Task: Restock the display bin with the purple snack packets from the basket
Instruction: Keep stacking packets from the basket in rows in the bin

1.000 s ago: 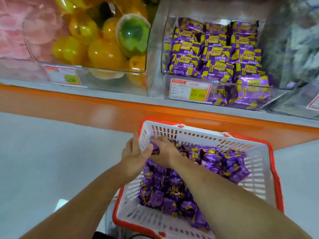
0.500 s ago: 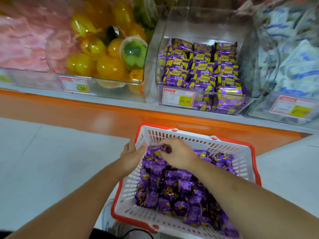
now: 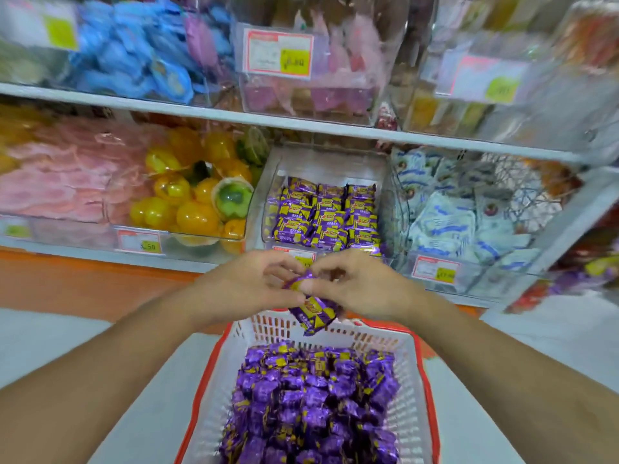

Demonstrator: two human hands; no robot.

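Above a white basket (image 3: 407, 413) with a red-orange rim, a person's left hand (image 3: 246, 288) and right hand (image 3: 363, 286) meet in mid-air, holding a small cluster of purple snack packets (image 3: 313, 311) between them. The fingers (image 3: 284, 269) of the left hand curl around the upper packets, the thumb pressing from below, while the right hand's fingers pinch the same bunch from the other side; one purple-and-yellow packet hangs below both hands, tilted, just over the basket's far wall. Many more purple packets (image 3: 311, 406) lie heaped inside the basket, filling most of its floor. Beyond the hands, on the lower shelf, stands the clear display bin (image 3: 330, 162), holding neat rows of matching purple packets (image 3: 326, 216) stacked toward its front, with the upper part of the bin unfilled. A price tag (image 3: 296, 256) on the bin's front is partly hidden by the hands. Left of it sits a bin of yellow and green jelly cups (image 3: 197, 202); right of it, a bin of blue-and-white packets (image 3: 459, 222). A blurred upper shelf (image 3: 301, 122) carries more clear bins.
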